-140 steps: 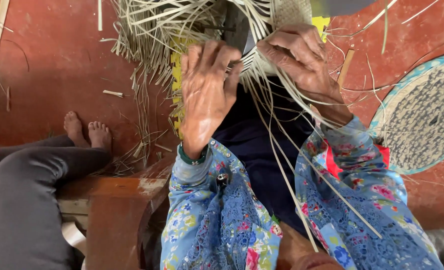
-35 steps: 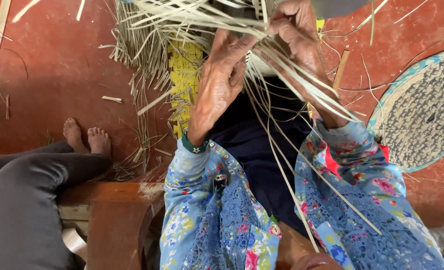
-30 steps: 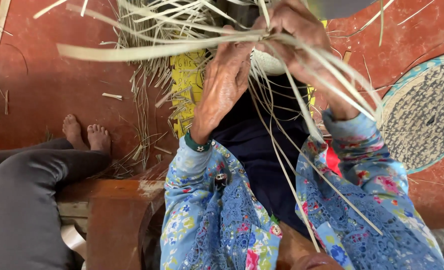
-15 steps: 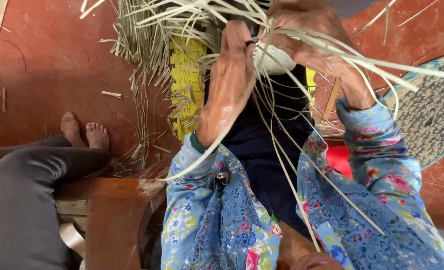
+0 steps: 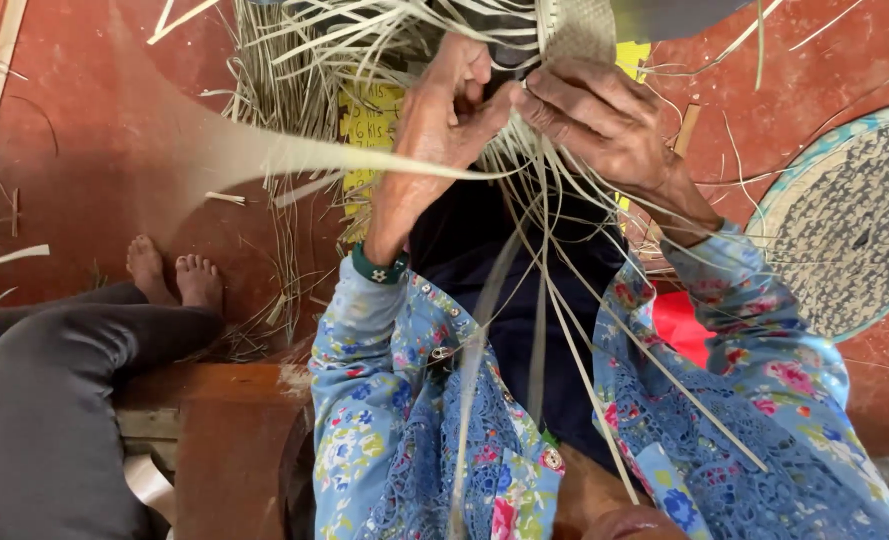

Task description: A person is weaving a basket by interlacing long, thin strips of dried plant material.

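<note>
Woven piece [image 5: 576, 30] w/ loose pale strips [image 5: 564, 300] sits up top-centre, held over the lap so the free ends hang down toward the body, prob. to keep them sorted. Left hand [image 5: 434, 125] pinches one long strip [image 5: 294, 160], thumb and fingers closed on it, strip running out to the left, blurred. Right hand [image 5: 604, 125] clamps the weave edge, fingers curled tight. Round woven mat [image 5: 849, 215] lies on red floor [image 5: 84, 150] at right; another person's bare feet [image 5: 174, 275] at left.
</note>
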